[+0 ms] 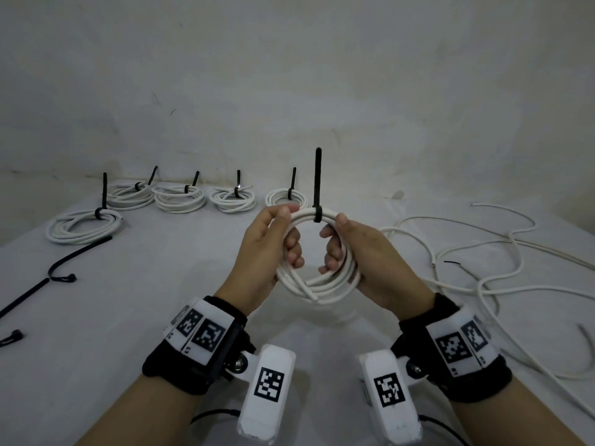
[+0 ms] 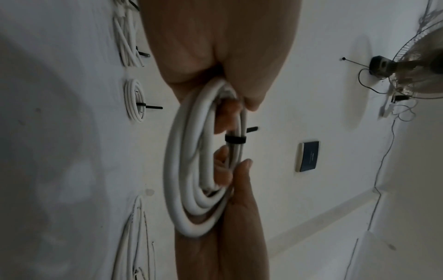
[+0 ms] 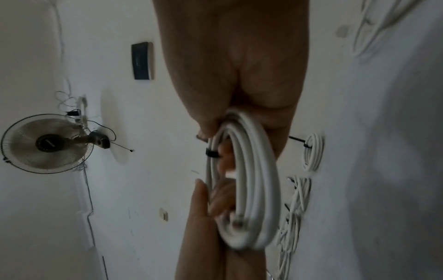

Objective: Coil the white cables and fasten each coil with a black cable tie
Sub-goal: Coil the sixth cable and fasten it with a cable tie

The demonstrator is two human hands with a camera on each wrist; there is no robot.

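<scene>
Both hands hold a white cable coil (image 1: 317, 286) upright above the table. My left hand (image 1: 273, 243) grips its left side, fingers curled through the ring. On the right side my right hand (image 1: 351, 252) grips it the same way. A black cable tie (image 1: 317, 214) wraps the top of the coil, its long tail sticking straight up. The wrist views show the coil (image 2: 191, 189) (image 3: 249, 189) edge-on with the tie band (image 2: 235, 139) (image 3: 212, 152) round its strands.
Several tied coils (image 1: 180, 197) lie in a row at the back of the table (image 1: 145, 300), one more (image 1: 84, 225) at far left. Loose black ties (image 1: 77, 252) lie left. Uncoiled white cable (image 1: 483, 268) sprawls on the right. A fan (image 3: 45, 144) hangs on the wall.
</scene>
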